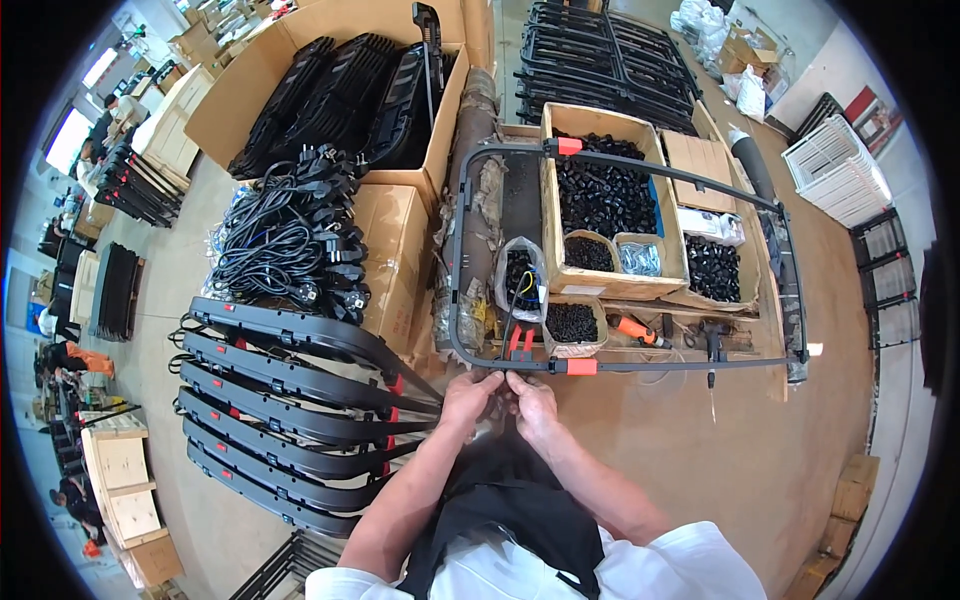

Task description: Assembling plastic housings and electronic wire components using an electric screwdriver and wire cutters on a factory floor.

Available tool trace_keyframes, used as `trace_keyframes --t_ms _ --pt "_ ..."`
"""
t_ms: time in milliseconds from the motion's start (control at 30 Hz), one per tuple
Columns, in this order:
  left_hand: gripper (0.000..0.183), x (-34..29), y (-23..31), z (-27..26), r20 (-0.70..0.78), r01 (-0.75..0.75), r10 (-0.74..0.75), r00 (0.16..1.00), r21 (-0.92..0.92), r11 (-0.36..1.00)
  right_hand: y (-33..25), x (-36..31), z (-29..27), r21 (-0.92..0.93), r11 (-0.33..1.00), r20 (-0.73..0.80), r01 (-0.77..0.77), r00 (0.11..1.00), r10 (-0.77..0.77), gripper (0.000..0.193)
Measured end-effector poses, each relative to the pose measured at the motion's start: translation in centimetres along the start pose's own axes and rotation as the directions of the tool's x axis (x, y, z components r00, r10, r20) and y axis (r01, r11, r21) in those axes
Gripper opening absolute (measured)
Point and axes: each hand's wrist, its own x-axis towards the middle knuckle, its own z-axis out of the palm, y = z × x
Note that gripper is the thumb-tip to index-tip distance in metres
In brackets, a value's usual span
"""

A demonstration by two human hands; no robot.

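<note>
Both hands meet at the near edge of the bench: left hand (470,392) and right hand (530,398) pinch shut on the black frame (520,366)'s front rail; thin, stiff tubing, probably light, best held along the rail

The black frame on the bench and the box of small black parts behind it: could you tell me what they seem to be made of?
The frame looks like matte black plastic or coated metal, a thin rounded bar with orange clips; which one is unclear. The box looks like plain brown cardboard, with raw folded edges. Both hands, left hand and right hand, meet at the frame's near bar.
</note>
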Motion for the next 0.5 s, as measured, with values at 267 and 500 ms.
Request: trace_keyframes --t_ms 267,500 --pt "0.029 1.0 -1.0 -0.6 0.034 0.1 -0.1 0.994 0.021 0.995 0.0 0.9 -1.6 -0.119 0.993 0.097 0.014 0.995 -0.003 0.019" --pt "0.027 -0.3 -4.3 -1.8 0.032 -0.145 0.142 0.989 0.113 0.983 -4.5 -2.5 -0.2 -0.793 0.391 0.398 0.467 0.883 -0.247 0.027"
